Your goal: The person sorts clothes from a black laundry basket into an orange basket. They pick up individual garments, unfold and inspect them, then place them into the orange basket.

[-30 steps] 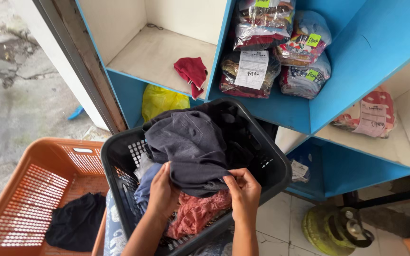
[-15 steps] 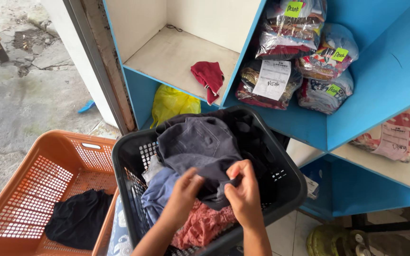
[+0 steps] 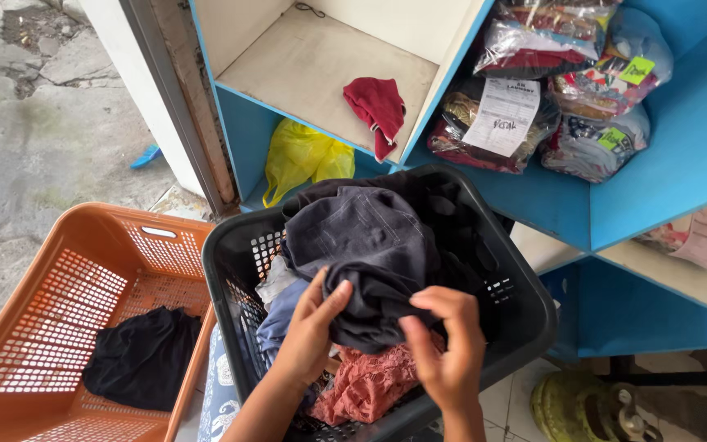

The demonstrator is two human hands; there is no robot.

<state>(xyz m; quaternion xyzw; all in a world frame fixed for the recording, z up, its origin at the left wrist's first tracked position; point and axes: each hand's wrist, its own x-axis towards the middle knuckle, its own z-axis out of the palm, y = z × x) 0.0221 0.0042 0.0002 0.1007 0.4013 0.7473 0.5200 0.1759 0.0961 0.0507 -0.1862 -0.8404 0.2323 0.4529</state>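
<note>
A black laundry basket [image 3: 525, 307] full of clothes sits in front of me. On top lies a dark grey garment [image 3: 366, 245]. My left hand [image 3: 308, 331] grips its near left edge, fingers curled into the cloth. My right hand [image 3: 448, 344] pinches the same garment's near edge on the right. Beneath it show a pink-red lace piece [image 3: 370, 381] and a pale blue cloth [image 3: 280, 315].
An orange basket [image 3: 67, 286] at left holds a black garment [image 3: 141, 356]. Blue shelves [image 3: 656, 155] behind carry a red cloth [image 3: 378, 106], a yellow plastic bag [image 3: 304, 160] and several bagged laundry bundles [image 3: 533, 90]. A green gas cylinder [image 3: 587, 405] stands at lower right.
Both hands have gathered the near edge of the dark grey garment closer together. The view has shifted, so the baskets sit further right in frame.
</note>
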